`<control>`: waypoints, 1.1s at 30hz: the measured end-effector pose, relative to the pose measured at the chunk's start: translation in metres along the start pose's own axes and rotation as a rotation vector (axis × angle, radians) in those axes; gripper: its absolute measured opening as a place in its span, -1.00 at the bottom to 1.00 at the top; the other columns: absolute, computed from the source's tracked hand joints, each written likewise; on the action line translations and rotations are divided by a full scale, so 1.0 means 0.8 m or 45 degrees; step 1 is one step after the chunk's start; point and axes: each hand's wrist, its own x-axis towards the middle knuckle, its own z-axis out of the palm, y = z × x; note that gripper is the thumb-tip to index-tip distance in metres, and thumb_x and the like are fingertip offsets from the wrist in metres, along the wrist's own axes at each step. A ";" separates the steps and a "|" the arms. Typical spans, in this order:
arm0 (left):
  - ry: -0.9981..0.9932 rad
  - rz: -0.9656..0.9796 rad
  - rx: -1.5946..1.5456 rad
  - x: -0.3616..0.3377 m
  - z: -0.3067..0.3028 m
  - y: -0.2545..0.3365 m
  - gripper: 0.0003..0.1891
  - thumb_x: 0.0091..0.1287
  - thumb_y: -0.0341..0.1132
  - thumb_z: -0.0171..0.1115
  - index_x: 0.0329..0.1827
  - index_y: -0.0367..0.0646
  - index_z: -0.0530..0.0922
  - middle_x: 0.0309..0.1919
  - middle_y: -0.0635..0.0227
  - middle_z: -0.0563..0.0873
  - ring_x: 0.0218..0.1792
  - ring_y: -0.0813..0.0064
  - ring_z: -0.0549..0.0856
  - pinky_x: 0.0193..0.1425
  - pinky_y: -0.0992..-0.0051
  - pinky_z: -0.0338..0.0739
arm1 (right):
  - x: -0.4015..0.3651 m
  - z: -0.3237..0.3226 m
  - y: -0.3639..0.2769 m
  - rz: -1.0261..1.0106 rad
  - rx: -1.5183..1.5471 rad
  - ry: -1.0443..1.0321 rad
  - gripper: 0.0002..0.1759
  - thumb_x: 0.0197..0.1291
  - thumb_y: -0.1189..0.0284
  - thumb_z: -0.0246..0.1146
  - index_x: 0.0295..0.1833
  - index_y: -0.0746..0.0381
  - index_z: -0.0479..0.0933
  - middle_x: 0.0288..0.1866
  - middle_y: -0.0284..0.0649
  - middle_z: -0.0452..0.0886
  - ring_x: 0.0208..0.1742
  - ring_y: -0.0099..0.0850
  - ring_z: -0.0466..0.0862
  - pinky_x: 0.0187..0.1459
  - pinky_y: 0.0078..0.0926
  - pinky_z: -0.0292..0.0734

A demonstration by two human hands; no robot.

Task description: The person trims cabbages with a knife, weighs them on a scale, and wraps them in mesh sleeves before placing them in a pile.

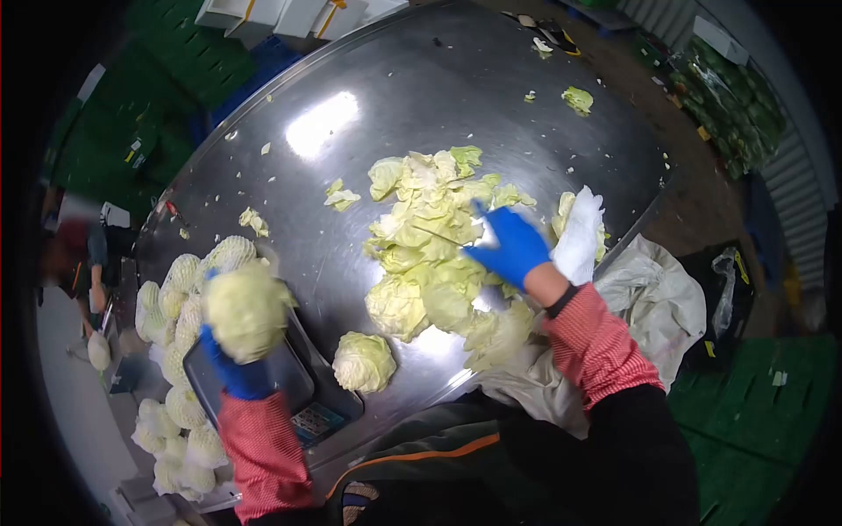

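My left hand (235, 368), in a blue glove, grips a trimmed pale cabbage (246, 313) from its left side and below. It is held over a dark, flat platform (285, 373) with a labelled panel at its front. My right hand (513, 245), also gloved in blue, is over a heap of loose cabbage leaves (438, 219). A thin knife (437, 236), seen nearly edge-on, points left from its closed fingers; motion blurs them slightly. Beside the heap sit a cabbage (396, 307) and a smaller cabbage (364, 362).
Several cabbages in white foam nets (184, 324) line the metal table's (368, 114) left side. A white sack (649, 280) hangs at the right edge. Leaf scraps (577, 100) dot the tabletop. At far left, another person's hand (95, 298) is near a netted cabbage.
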 end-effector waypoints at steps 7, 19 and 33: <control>0.931 0.875 1.767 -0.069 -0.107 0.153 -0.49 0.33 -0.30 0.21 0.32 -0.23 0.35 0.22 0.22 0.47 0.19 0.36 0.46 0.31 0.37 0.31 | -0.040 -0.024 0.197 0.797 -0.513 0.268 -0.21 -0.02 -0.12 0.30 0.15 0.29 0.45 0.02 0.07 0.59 0.04 -0.02 0.60 0.00 -0.15 0.50; 0.880 0.428 2.251 -0.111 -0.119 0.100 -0.23 0.05 -0.25 0.48 0.33 -0.25 0.31 0.19 0.07 0.47 0.21 0.22 0.47 0.34 0.32 0.30 | 0.000 -0.019 0.020 0.066 -0.647 0.601 -0.73 0.24 0.23 0.21 -0.33 0.22 0.42 -0.43 -0.03 0.56 -0.39 -0.02 0.57 -0.38 -0.14 0.42; 0.262 -0.665 0.581 -0.020 0.095 -0.077 -0.52 0.23 -0.11 0.33 0.14 -0.17 0.49 -0.26 0.36 0.66 -0.30 0.59 0.63 -0.39 0.61 0.49 | -0.015 0.019 -0.205 0.194 1.217 -0.118 -0.70 0.31 0.26 0.20 -0.42 0.17 0.36 -0.57 -0.41 0.36 -0.58 -0.66 0.35 -0.55 -0.64 0.35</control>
